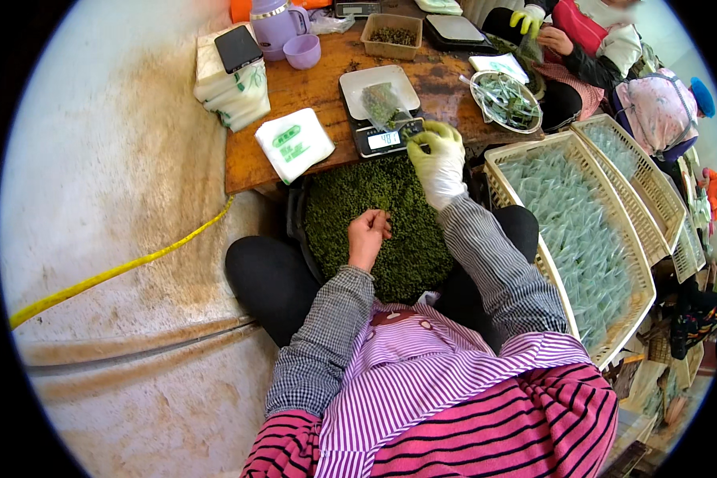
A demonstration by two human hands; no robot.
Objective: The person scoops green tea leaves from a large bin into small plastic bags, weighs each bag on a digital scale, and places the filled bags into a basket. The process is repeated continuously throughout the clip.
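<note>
My left hand (pixel 366 238), bare, is closed with fingers curled above a round dark tub of small green grains (pixel 358 191) between my knees. Whatever it may hold is hidden. My right hand (pixel 438 163) wears a white glove with yellow-green fingers. Its thumb and forefinger are pinched together at the front right corner of a digital scale (pixel 372 143), close to the mouth of a clear bag. I cannot make out what lies in that pinch. The clear plastic bag (pixel 381 102), partly filled with green grains, rests tilted on the scale's white pan.
On the wooden table (pixel 327 88) are flat bags (pixel 295 146), a phone (pixel 237 48) on another stack, a purple jug (pixel 275 28), a cup (pixel 302 51) and a tub (pixel 392 37). Crates of filled bags (pixel 573 231) stand right. A co-worker's gloved hand (pixel 527 17) is at upper right.
</note>
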